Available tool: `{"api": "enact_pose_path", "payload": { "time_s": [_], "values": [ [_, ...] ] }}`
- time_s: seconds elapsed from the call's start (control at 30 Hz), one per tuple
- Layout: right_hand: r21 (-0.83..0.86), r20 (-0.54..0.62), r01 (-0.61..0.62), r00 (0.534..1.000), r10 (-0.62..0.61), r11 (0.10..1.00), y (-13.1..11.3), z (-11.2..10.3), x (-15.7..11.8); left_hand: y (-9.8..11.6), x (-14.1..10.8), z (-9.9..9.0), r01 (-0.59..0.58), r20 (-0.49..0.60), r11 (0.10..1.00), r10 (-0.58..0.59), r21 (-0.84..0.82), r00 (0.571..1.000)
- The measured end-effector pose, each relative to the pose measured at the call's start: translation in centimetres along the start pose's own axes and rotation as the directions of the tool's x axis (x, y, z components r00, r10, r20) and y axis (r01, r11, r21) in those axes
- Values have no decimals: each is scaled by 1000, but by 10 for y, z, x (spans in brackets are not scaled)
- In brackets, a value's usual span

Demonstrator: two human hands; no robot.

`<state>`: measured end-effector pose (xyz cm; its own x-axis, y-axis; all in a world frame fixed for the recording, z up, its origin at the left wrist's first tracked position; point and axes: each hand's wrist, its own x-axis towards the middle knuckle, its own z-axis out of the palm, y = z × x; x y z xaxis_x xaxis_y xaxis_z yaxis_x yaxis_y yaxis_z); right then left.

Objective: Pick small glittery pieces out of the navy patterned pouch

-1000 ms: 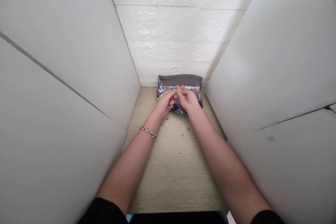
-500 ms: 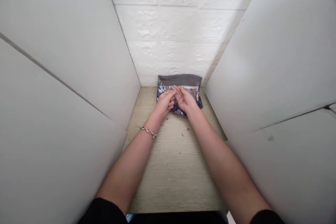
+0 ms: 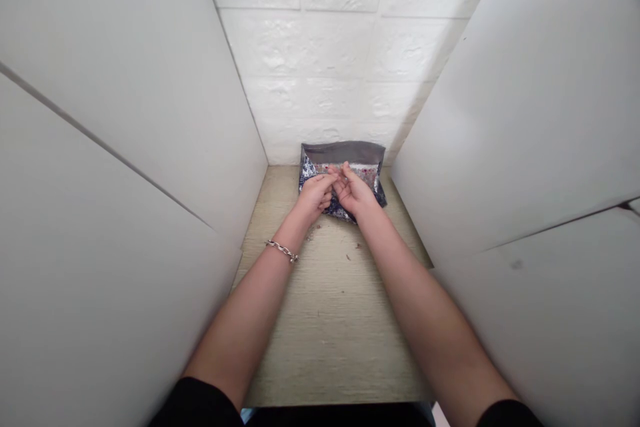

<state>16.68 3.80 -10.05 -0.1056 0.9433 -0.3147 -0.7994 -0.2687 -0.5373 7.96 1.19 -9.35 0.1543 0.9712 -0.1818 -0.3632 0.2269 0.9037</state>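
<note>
My left hand (image 3: 316,194) has its thumb and fingers pinched together over the palm of the other hand. Whatever lies between those fingertips is too small to make out. My right hand (image 3: 354,194) is turned palm up and slightly cupped, its fingers apart and meeting the left fingertips. Both hands are in front of a bag (image 3: 345,149) with a grey inner lining and a blue-and-white patterned outside. The bag's mouth gapes open and shows small reddish and pale bits within. My hands cover part of its front.
Small brown crumbs (image 3: 358,246) lie on the wooden board (image 3: 335,327) between my forearms. White panels (image 3: 150,80) rise close on the left and right (image 3: 510,113). A white brick-patterned wall (image 3: 335,47) stands behind the bag.
The fingers of my right hand have shifted slightly, with the thumb tip a little higher. My left hand keeps its pinch at nearly the same spot. The bag has not moved.
</note>
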Motion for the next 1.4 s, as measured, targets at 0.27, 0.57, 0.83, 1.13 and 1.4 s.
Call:
{"api": "enact_pose_path", "payload": {
  "time_s": [0.27,0.57,0.83,1.13,1.4],
  "values": [
    [-11,3,-8,1000,8,1000,-1,0,0,1,-1,0,7,11,1000,-8,20,1000],
    [3,-4,-20,1000,20,1000,-2,0,-1,1,0,-2,17,52,998,-20,55,998],
    [4,-8,-17,1000,17,1000,-2,0,0,0,0,-1,25,46,998,-28,66,999],
    [-1,-11,-11,1000,11,1000,-1,1,-1,0,0,-1,15,38,999,-17,52,999],
    [-3,-15,-3,1000,3,1000,-1,1,-1,-1,0,-2,5,42,1000,-6,17,999]
  ]
}}
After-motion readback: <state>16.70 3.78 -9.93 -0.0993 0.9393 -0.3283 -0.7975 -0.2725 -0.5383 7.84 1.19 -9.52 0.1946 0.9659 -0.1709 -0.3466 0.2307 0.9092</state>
